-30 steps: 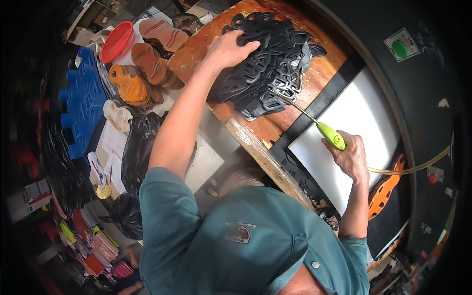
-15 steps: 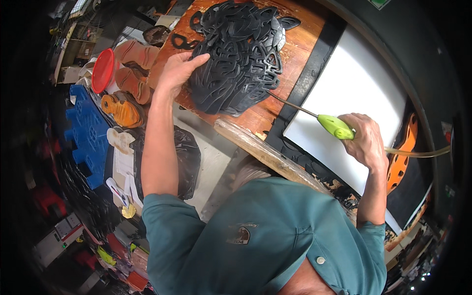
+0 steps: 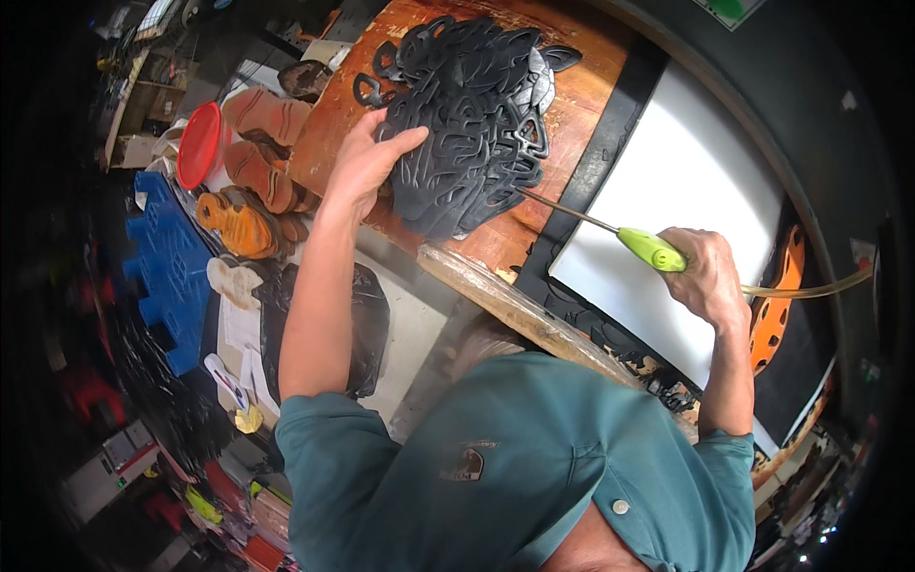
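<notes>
A heap of black flat cut-out pieces (image 3: 457,143), many with slots and loops, lies on the wooden tabletop. At its left edge rests my left hand (image 3: 367,167), the thumb stretched over the pieces and apart from the index finger; the other fingers are partly hidden. My right hand (image 3: 707,272) is closed round a lime-green air blow gun (image 3: 652,250) at the right. Its thin metal nozzle reaches left, with the tip at the heap's lower right edge. A yellowish hose (image 3: 810,289) runs from behind that hand to the right.
A white board (image 3: 667,200) lies right of the heap, with an orange perforated piece (image 3: 774,315) beyond it. A wooden edge strip (image 3: 515,300) borders the table's near side. Left are brown shoe-shaped pieces (image 3: 262,176), a red round lid (image 3: 198,146) and a blue plastic crate (image 3: 170,267).
My left hand has moved a little to the right over the heap's edge. The heap's near pieces have shifted slightly. The blow gun stays almost in place.
</notes>
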{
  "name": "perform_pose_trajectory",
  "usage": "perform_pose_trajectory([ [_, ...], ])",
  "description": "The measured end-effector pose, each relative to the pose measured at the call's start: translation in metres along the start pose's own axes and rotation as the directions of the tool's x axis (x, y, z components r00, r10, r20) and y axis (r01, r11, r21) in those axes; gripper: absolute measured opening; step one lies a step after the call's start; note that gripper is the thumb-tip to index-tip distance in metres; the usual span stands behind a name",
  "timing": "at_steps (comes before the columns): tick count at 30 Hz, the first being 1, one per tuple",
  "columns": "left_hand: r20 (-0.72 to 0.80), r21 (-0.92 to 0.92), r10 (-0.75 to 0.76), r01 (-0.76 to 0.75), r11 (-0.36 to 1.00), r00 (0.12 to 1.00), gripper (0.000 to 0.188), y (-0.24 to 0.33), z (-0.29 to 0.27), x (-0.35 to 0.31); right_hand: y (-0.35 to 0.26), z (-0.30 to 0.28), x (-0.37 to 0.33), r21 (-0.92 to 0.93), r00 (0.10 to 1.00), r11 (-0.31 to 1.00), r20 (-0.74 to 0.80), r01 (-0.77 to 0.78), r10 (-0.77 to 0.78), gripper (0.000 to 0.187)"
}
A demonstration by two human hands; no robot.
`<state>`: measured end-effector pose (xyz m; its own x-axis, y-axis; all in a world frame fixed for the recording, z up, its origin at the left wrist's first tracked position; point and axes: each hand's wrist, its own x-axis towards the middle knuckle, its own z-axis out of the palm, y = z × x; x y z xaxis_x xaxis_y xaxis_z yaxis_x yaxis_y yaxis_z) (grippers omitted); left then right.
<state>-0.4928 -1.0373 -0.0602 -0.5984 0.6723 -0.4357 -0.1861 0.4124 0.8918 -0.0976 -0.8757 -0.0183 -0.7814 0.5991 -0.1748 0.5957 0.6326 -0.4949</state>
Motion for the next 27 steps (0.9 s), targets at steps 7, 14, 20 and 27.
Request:
perform_pose_trajectory([
  [7,0.05,0.314,0.048,-0.061,0.947,0.998,0.074,0.006,0.003,-0.009,0.013,-0.007,-0.025,0.042,0.994,0.997,-0.09,-0.059,0.062,0.013],
  [14,0.068,-0.272,-0.099,0.114,0.955,0.993,0.055,-0.004,0.015,-0.016,0.023,-0.002,-0.035,0.113,0.986,0.987,-0.111,-0.114,0.126,0.015],
  [20,0.172,-0.317,-0.27,0.313,0.895,0.947,0.043,-0.011,0.019,-0.029,0.027,-0.005,-0.042,0.154,0.983,0.983,-0.138,-0.099,0.12,0.016],
  [27,0.16,-0.426,-0.184,0.236,0.874,0.97,0.044,-0.014,0.044,-0.039,0.026,-0.002,-0.037,0.165,0.985,0.981,-0.121,-0.1,0.121,0.016],
])
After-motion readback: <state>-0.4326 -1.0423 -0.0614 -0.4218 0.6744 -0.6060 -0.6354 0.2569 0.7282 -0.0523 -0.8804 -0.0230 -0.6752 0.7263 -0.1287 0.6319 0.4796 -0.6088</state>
